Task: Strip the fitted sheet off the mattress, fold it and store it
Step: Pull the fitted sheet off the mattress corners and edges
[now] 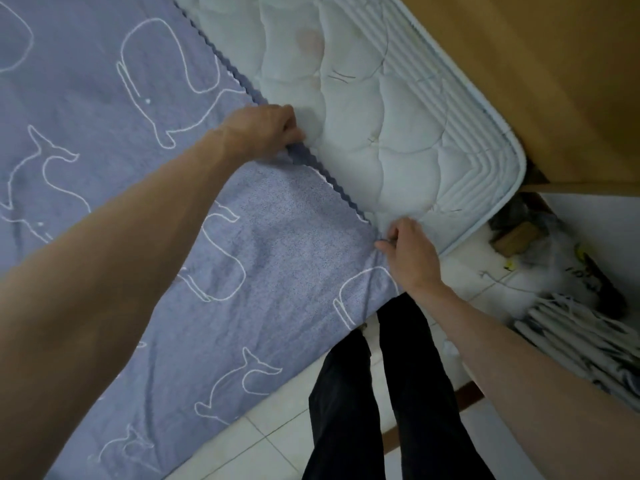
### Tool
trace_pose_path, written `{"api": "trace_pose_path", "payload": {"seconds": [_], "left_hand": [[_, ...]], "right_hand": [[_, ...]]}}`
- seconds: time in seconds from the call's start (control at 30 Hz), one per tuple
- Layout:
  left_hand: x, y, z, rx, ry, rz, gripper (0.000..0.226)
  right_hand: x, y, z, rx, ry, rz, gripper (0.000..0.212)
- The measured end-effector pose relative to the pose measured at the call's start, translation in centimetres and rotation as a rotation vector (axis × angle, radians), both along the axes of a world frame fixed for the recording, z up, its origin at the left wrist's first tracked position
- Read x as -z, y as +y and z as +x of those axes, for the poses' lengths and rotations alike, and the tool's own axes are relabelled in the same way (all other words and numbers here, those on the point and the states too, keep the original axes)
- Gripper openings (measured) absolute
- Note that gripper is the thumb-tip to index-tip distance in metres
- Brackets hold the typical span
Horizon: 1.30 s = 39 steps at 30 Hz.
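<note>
Partly stripped: one corner of the quilted white mattress [398,133] is bare.
Left hand [265,131] and right hand [408,252] fingers pinch the blue whale-print fitted sheet [104,140] by its elastic hem; folding and storing remain.

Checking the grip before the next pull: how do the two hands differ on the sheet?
The left hand grips the sheet edge farther up the mattress, arm reaching across the sheet; the right hand pinches the edge at the mattress's near side, arm over the floor. Both are closed on the same scalloped edge.
</note>
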<state>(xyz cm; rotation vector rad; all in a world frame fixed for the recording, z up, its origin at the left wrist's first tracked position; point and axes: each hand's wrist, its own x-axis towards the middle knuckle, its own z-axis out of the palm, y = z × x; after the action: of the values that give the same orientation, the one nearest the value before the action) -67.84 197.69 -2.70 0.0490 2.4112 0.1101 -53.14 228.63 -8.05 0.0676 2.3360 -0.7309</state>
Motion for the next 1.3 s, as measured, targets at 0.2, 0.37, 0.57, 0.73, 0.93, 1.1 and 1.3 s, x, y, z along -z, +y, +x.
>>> {"api": "trace_pose_path", "payload": {"seconds": [0.2, 0.37, 0.57, 0.73, 0.93, 1.1, 1.3], "left_hand": [[0.0, -2.6, 0.7, 0.18, -0.136, 0.045, 0.059], [0.7, -5.8, 0.3, 0.044, 0.087, -0.003, 0.025], [2.0, -6.5, 0.7, -0.388, 0.297, -0.057, 0.035], [3.1, -5.5, -1.1, -0.767, 0.173, -0.203, 0.067], [4.1, -6.2, -1.7, -0.763, 0.166, -0.118, 0.04], [4.3, -6.1, -2.0, -0.8, 0.212, -0.108, 0.051], [3.9, -5.6, -3.1, -0.769, 0.119, -0.178, 0.039]], "right_hand": [[-0.8, 0.0, -0.4, -0.024, -0.06, 0.041, 0.027], [-0.9, -0.9, -0.7, -0.083, -0.044, 0.111, 0.029], [-1.3, -2.2, -1.3, -0.145, -0.082, 0.246, 0.033], [-1.5, -2.9, -1.4, -0.16, -0.115, 0.321, 0.035], [-1.4, -3.5, -1.5, -0.155, -0.147, 0.361, 0.035], [-1.4, -3.9, -2.0, -0.162, -0.198, 0.387, 0.036], [-1.4, -4.5, -2.8, -0.188, -0.261, 0.416, 0.04]]}}
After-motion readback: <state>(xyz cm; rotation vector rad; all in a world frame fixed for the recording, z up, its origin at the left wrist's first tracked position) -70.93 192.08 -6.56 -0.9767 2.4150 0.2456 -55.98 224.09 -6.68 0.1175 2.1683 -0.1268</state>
